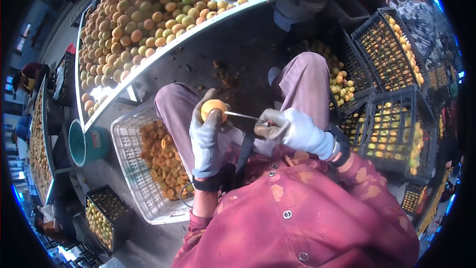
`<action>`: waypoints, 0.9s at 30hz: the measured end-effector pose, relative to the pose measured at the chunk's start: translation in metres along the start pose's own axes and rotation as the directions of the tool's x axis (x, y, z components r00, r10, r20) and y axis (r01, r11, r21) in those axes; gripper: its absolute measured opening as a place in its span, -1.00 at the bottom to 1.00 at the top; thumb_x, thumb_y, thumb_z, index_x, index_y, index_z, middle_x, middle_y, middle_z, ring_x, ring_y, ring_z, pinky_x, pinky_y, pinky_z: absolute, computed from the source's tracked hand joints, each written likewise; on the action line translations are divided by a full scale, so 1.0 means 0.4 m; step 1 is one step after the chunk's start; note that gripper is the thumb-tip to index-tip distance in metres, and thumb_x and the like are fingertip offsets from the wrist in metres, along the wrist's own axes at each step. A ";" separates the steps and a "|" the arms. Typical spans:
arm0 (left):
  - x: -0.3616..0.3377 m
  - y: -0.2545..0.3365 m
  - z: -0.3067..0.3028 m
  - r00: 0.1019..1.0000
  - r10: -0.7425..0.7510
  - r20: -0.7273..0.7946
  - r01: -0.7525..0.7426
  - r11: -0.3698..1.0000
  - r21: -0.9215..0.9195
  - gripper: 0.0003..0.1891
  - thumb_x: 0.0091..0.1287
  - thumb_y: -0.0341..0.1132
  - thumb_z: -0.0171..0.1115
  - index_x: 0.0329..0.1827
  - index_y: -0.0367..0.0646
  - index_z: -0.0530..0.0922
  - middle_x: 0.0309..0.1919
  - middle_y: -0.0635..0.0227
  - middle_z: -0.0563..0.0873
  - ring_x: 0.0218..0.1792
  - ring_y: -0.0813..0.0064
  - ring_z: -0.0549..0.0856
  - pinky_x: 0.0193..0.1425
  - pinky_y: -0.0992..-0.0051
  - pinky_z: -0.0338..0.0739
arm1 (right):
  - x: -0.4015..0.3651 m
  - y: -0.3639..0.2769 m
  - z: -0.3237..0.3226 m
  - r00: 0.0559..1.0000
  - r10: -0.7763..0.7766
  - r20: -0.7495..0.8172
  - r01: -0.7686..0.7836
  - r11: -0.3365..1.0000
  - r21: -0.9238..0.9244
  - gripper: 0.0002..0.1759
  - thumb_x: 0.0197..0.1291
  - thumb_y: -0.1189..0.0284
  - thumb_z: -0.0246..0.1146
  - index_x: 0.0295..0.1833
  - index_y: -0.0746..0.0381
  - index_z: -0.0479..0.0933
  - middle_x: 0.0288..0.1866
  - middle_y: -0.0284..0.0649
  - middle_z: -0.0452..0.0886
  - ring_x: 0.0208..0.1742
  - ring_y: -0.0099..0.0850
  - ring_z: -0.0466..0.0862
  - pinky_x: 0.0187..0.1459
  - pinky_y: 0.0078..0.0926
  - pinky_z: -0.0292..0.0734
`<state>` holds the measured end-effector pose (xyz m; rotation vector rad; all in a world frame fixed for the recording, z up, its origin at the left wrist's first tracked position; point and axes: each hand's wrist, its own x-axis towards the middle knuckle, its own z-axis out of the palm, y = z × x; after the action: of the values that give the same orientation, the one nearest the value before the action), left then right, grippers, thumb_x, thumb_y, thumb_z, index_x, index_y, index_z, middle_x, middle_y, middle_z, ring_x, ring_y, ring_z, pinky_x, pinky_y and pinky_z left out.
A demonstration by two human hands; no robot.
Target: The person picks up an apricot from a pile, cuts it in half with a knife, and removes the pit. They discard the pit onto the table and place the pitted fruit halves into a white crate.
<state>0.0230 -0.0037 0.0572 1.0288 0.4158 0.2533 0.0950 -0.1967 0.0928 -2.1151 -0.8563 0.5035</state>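
Note:
My left hand, in a white glove with a grey palm, is closed round an orange-yellow apricot in front of my knees. My right hand, gloved the same way, grips the handle of a small knife. The thin blade points left, and its tip meets the side of the apricot. My left fingers partly cover the fruit, so any cut in it is hidden. Below and left of my left hand, a white plastic basket holds many apricot halves.
Ahead stands a metal-edged table heaped with whole apricots. Black crates of fruit are stacked at my right. A teal bucket and another black crate stand at left. A person is at the far right.

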 end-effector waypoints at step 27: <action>-0.028 -0.058 0.016 0.911 0.357 0.205 -0.407 0.704 0.582 -0.47 0.23 -0.03 0.26 0.14 -0.25 0.55 -0.14 0.16 0.74 -0.21 0.30 0.76 -0.11 0.41 0.63 | 0.069 -0.012 0.049 0.937 0.236 0.257 -0.336 0.411 0.847 -0.68 0.35 0.23 0.23 0.00 0.27 0.53 -0.30 -0.36 0.59 -0.38 -0.67 0.57 -0.40 -0.75 0.48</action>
<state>0.0161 -0.0247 0.0422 1.7786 0.2018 0.4692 0.1006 -0.1644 0.0825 -1.2097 -0.1279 0.9933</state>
